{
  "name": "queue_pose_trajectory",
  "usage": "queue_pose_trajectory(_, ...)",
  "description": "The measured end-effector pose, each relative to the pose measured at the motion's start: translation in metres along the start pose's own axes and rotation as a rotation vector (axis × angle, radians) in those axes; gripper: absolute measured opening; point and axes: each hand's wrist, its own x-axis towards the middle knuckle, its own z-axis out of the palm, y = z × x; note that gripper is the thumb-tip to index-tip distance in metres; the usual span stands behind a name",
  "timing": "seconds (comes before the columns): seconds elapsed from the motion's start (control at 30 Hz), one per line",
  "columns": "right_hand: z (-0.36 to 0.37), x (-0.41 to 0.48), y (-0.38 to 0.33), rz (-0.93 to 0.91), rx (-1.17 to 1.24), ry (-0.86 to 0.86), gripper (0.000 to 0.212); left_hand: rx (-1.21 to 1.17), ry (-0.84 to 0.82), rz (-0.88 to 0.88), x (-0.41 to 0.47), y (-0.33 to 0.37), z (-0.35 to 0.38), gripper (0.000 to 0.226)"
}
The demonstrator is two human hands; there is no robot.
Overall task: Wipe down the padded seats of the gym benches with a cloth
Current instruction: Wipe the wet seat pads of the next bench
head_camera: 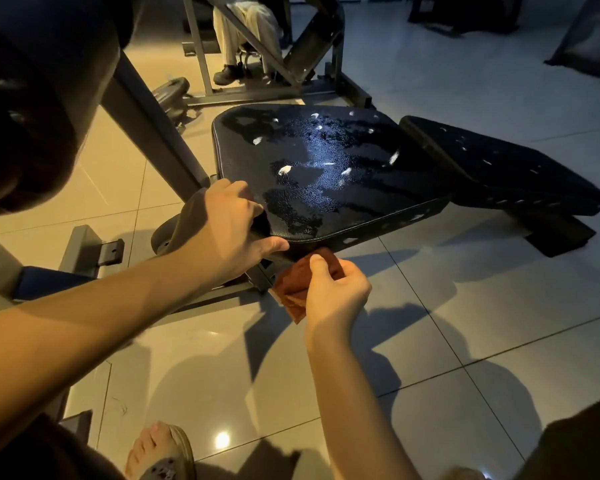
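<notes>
Head view: the left hand (229,230) has its fingers curled over the near corner of the cracked black seat pad (326,174), thumb stretched along the edge. Just past that thumb tip, below the pad's edge, the right hand (336,289) pinches a folded rust-coloured cloth (291,289) between thumb and curled fingers, not yet on the top surface. Beyond the fingers, torn spots (284,169) show white foam. I'd worry the cloth snags there and rips the cover wider, or that it slips from so light a pinch.
</notes>
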Motion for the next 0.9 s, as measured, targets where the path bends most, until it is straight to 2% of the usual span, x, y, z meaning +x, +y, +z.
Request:
queue_pose_trajectory(0.27, -0.003, 0.001, -0.009, 0.045, -0.025, -0.029, 0.015, 0.002, -0.018, 0.017, 0.002, -0.001, -0.001, 0.073)
queue_pose_trajectory(0.4, -0.007, 0.003, -0.010, 0.089, -0.011, -0.026, 0.021, 0.021, -0.012, 0.019, 0.002, -0.008, 0.001, 0.090)
queue_pose_trajectory(0.53, -0.005, -0.001, -0.013, 0.069, -0.007, -0.028, 0.016, -0.011, -0.032, 0.014, 0.002, -0.006, 0.000, 0.081)
queue_pose_trajectory(0.63, -0.007, 0.002, -0.011, 0.103, -0.002, -0.015, 0.025, -0.063, -0.032, 0.042, -0.002, -0.007, -0.001, 0.084)
queue_pose_trajectory(0.77, -0.003, -0.004, -0.015, 0.056, -0.006, -0.041, 0.014, -0.109, -0.032, 0.023, -0.003, -0.010, 0.000, 0.077)
queue_pose_trajectory(0.9, 0.000, -0.007, -0.018, 0.075, 0.002, -0.039, 0.017, -0.042, -0.061, 0.024, 0.000, -0.008, -0.002, 0.087)
